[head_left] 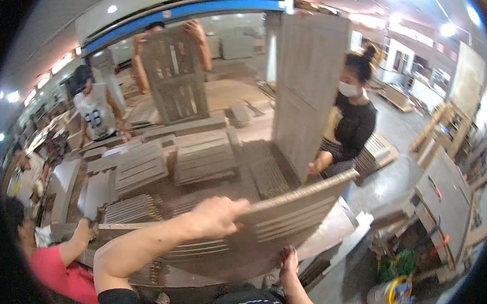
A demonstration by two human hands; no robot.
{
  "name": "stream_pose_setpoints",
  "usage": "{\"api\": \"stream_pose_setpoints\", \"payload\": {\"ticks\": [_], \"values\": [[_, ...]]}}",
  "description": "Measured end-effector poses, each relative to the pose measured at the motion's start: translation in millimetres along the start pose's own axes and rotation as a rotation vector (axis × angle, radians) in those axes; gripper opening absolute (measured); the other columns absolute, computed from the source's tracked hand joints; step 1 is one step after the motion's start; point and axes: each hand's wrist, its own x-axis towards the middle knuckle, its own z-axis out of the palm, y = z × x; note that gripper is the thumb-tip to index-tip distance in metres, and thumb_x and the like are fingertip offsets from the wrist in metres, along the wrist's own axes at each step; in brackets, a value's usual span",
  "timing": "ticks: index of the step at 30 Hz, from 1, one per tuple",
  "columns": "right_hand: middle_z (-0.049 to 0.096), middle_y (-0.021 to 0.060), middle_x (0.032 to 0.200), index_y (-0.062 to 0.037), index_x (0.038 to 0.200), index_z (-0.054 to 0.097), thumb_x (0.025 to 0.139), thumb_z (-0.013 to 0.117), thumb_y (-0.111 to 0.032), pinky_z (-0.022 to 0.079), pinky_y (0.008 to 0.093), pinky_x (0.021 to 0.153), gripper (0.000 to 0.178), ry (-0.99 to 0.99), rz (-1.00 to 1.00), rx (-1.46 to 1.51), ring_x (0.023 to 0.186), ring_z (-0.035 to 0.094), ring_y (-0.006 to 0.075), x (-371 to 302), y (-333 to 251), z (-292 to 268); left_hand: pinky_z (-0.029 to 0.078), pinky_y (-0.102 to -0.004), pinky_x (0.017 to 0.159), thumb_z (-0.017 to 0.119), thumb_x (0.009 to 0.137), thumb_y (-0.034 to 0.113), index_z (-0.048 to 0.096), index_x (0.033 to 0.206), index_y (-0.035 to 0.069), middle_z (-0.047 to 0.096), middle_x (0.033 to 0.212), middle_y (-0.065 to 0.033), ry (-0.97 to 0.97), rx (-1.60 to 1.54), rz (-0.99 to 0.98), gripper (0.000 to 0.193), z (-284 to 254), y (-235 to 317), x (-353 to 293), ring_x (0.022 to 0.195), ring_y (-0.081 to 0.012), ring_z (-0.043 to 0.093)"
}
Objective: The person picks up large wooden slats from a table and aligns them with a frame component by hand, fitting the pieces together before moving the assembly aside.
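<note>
A long grey-brown wooden panel with groups of slots is tilted in front of me, its light edge uppermost. My left hand is closed over the panel's upper edge near the middle, fingertips hidden behind it. Lower and to the right, my right hand grips the panel's bottom edge, with the fingers partly hidden. Just beyond the panel lie stacked slatted pieces on the worktable.
Across the table a person holds up a slotted panel. At right, a masked person steadies a tall panel. Someone in red works close at my left. A yellow-rimmed bucket and leaning boards stand at right.
</note>
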Motion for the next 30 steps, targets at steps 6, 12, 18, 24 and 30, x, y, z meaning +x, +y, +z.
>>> {"api": "stream_pose_setpoints", "payload": {"ticks": [6, 12, 18, 24, 30], "values": [[0.037, 0.0116, 0.148, -0.0157, 0.150, 0.030, 0.081, 0.049, -0.077, 0.033, 0.0482, 0.105, 0.094, -0.354, 0.319, 0.369, 0.133, 0.038, 0.0312, -6, -62, 0, 0.051, -0.0538, 0.067, 0.065, 0.085, 0.024, 0.049, 0.108, 0.007, 0.065, 0.078, -0.0226, 0.106, -0.154, 0.194, 0.032, -18, 44, -28, 0.077, -0.0451, 0.064], [0.038, 0.0123, 0.147, -0.0118, 0.149, 0.033, 0.089, 0.046, -0.067, 0.033, 0.0452, 0.107, 0.082, -0.480, -0.306, 0.607, 0.131, 0.039, 0.0306, -42, -245, 47, 0.049, -0.0537, 0.063, 0.063, 0.087, 0.024, 0.048, 0.104, 0.004, 0.063, 0.073, -0.0241, 0.451, -0.332, 0.274, 0.030, -66, 52, -78, 0.074, -0.0452, 0.063], [0.038, 0.0121, 0.147, -0.0103, 0.148, 0.035, 0.093, 0.046, -0.062, 0.033, 0.0439, 0.108, 0.076, -0.321, -0.667, 0.406, 0.131, 0.040, 0.0303, -85, -361, 77, 0.053, -0.0340, 0.069, 0.077, 0.083, 0.019, 0.057, 0.109, 0.005, 0.067, 0.086, -0.0147, 0.716, -0.603, 0.162, 0.036, -36, -1, -143, 0.076, -0.0231, 0.067], [0.041, 0.0124, 0.145, -0.0055, 0.146, 0.036, 0.096, 0.051, -0.048, 0.031, 0.0417, 0.108, 0.066, -0.401, -0.920, 0.069, 0.130, 0.039, 0.0280, -108, -352, 122, 0.051, -0.0304, 0.071, 0.077, 0.082, 0.022, 0.062, 0.110, 0.002, 0.069, 0.087, -0.0062, 1.102, -0.821, -0.055, 0.038, 36, -69, -184, 0.080, -0.0125, 0.063], [0.040, 0.0120, 0.143, -0.0019, 0.146, 0.031, 0.089, 0.063, -0.047, 0.030, 0.0424, 0.108, 0.079, -1.008, -0.877, -0.170, 0.129, 0.039, 0.0265, -111, -305, 164, 0.050, -0.0285, 0.075, 0.074, 0.084, 0.028, 0.062, 0.111, 0.000, 0.068, 0.093, -0.0020, 1.313, -0.959, -0.291, 0.041, 71, -125, -233, 0.087, -0.0082, 0.060]]}}
